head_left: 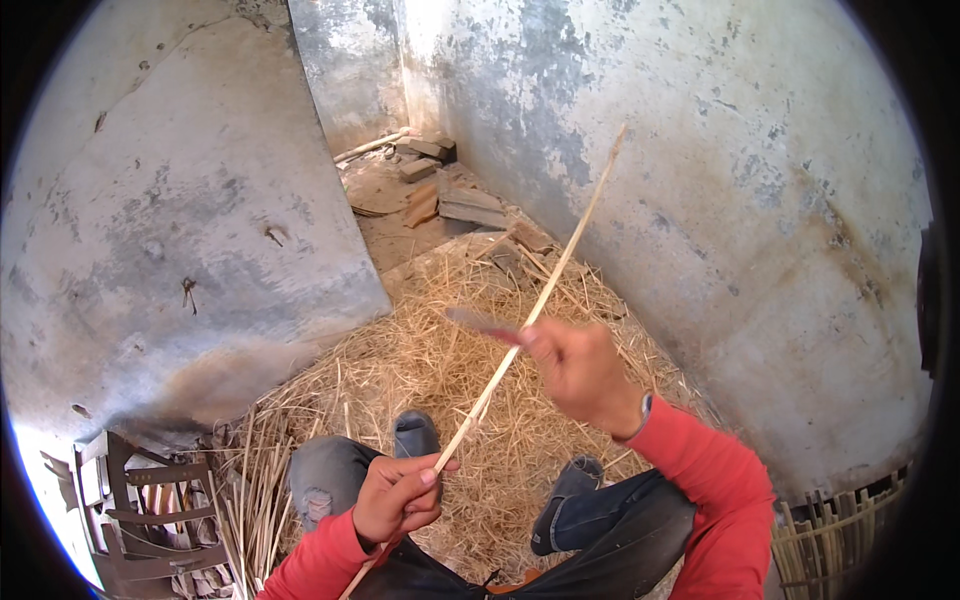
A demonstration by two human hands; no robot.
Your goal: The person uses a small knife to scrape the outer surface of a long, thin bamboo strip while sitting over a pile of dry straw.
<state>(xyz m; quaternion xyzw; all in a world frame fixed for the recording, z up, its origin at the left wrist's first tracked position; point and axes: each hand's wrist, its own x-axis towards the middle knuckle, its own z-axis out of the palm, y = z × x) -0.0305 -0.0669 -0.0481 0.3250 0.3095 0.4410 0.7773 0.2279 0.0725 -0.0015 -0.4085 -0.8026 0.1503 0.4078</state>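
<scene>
A long, pale wooden stick (560, 262), perhaps split bamboo, slants from low left up to the right in front of me. My left hand (400, 497) is closed around its lower part, above my lap. Farther up the stick, my right hand (582, 372) is closed on a knife (484, 325). The knife's blade points left and its reddish handle runs into my fist. The blade's edge lies across or close to the stick; whether it touches cannot be made out. A small sliver (480, 408) stands off the stick between my hands.
Pale shavings (450, 290) cover the floor around my feet. A bundle of thin strips (255, 500) lies at the left, beside a dark chair-like frame (160, 500). Bricks (425, 165) are piled in the far corner. Worn walls (760, 200) stand close on both sides; slatted wickerwork (835, 535) sits lower right.
</scene>
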